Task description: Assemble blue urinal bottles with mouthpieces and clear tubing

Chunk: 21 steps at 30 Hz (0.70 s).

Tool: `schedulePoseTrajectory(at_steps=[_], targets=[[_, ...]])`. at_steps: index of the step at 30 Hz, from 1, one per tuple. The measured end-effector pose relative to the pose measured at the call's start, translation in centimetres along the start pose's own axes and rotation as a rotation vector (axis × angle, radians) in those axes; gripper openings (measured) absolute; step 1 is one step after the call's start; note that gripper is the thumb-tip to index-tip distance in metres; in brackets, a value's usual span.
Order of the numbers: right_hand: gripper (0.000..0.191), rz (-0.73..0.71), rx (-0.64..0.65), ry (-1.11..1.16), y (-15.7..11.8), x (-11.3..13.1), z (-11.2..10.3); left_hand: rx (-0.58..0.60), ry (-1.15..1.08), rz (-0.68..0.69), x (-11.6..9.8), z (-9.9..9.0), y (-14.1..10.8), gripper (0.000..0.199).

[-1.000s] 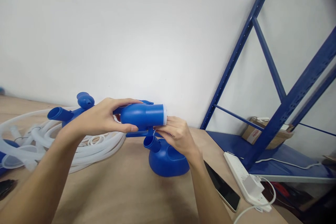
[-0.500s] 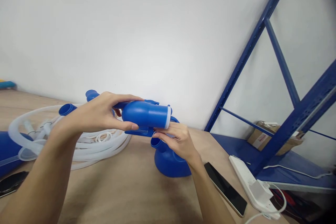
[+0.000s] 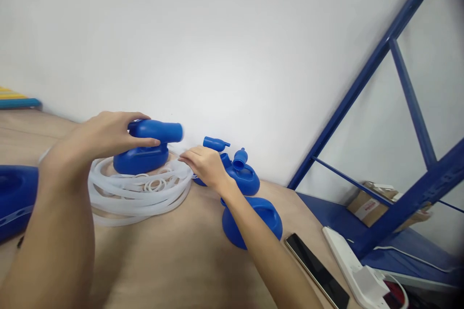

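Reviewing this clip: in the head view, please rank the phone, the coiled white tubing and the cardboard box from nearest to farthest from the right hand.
From the right hand:
1. Coiled white tubing: just to its left, on the table.
2. Phone: on the table, right of the forearm.
3. Cardboard box: far right, on the blue shelf.

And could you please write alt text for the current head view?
A person's left hand holds a blue plastic piece near coiled whitish tubing on a table, the right hand close by. Blue bottles, a phone and a power strip sit farther right.
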State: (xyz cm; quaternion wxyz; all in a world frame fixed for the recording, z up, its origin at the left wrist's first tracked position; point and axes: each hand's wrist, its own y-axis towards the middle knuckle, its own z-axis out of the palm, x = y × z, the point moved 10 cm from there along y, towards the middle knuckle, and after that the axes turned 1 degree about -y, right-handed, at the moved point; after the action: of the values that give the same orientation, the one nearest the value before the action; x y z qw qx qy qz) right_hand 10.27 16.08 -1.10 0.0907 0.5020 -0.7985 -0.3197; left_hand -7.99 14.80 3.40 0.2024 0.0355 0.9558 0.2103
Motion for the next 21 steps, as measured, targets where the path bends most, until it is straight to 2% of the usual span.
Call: schedulePoseTrajectory(at_steps=[2,4,7,9,12,14,16,17,19,21], targets=[[0.023,-0.078,0.113,-0.058,2.5,0.0,3.5,0.009,0.047,-0.084,2.3,0.3,0.3,0.085],[0.029,-0.14,0.181,-0.087,4.2,0.3,6.4,0.022,0.058,-0.132,3.8,0.6,0.3,0.09],[0.032,-0.139,0.259,-0.045,4.9,0.6,9.6,0.005,0.047,-0.11,4.3,0.8,0.2,0.089],[0.022,-0.097,0.298,0.013,4.4,0.8,10.6,0.029,0.047,-0.092,4.4,1.1,0.1,0.086],[0.018,-0.022,0.277,0.05,3.0,1.1,9.7,0.128,0.05,-0.103,4.7,2.1,0.1,0.083],[0.022,0.156,0.136,0.151,2.2,-0.1,7.3,0.165,0.035,-0.096,4.4,2.4,0.1,0.083],[0.026,0.416,-0.062,0.395,0.8,-2.4,5.0,0.202,-0.001,-0.071,3.6,2.8,0.0,0.084],[0.028,0.531,-0.144,0.553,0.0,-3.4,4.5,0.22,-0.018,-0.048,3.0,2.9,-0.1,0.084],[0.035,0.684,-0.25,0.874,-1.3,-4.7,4.7,0.244,-0.037,-0.007,1.8,3.1,-0.4,0.082],[0.043,0.764,-0.309,1.106,-1.9,-5.4,5.5,0.234,-0.054,0.035,0.6,3.0,-0.6,0.078]])
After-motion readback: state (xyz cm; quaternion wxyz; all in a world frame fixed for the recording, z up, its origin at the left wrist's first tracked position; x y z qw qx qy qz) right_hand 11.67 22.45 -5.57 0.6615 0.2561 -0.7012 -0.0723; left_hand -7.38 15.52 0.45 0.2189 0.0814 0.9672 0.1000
